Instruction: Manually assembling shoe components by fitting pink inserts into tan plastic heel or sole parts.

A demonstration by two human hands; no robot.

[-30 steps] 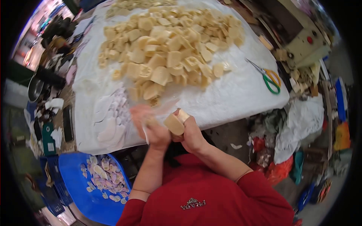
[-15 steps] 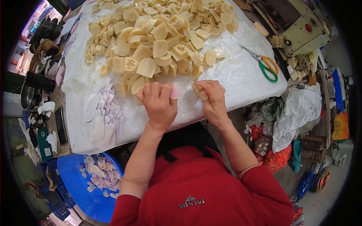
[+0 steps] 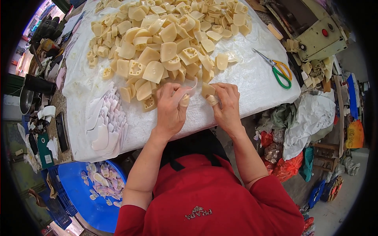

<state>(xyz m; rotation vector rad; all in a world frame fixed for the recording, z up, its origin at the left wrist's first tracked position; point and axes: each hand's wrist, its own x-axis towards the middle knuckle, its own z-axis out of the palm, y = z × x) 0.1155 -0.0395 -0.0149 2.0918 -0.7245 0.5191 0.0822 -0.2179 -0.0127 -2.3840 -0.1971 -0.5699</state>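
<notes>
My left hand point(image 3: 172, 105) is closed at the near edge of the pile, pinching a thin, pale pink sheet piece point(image 3: 191, 89) that curls up and is slightly blurred. To its right my right hand point(image 3: 227, 107) grips a cream plastic block point(image 3: 207, 90), shaped like a shoe heel, between thumb and fingers. Tan wraps cover both thumbs. Ahead of my hands lies a big heap of similar cream plastic blocks point(image 3: 152, 71), some showing hollow ribbed undersides. On the left, thin white-pink sheet pieces point(image 3: 107, 126) lie in overlapping rows.
Scissors point(image 3: 277, 69) with green and yellow handles rest on the white-covered table point(image 3: 252, 90). A blue basin point(image 3: 78, 196) holding pinkish pieces stands below its left corner. A machine point(image 3: 321, 39) with a red button is at the far right, above bags point(image 3: 291, 167) and crumpled sheeting.
My left hand has moved slightly right and turned, and the pink sheet piece now curls upward from it. My right hand has shifted slightly right, the cream block now showing more plainly.
</notes>
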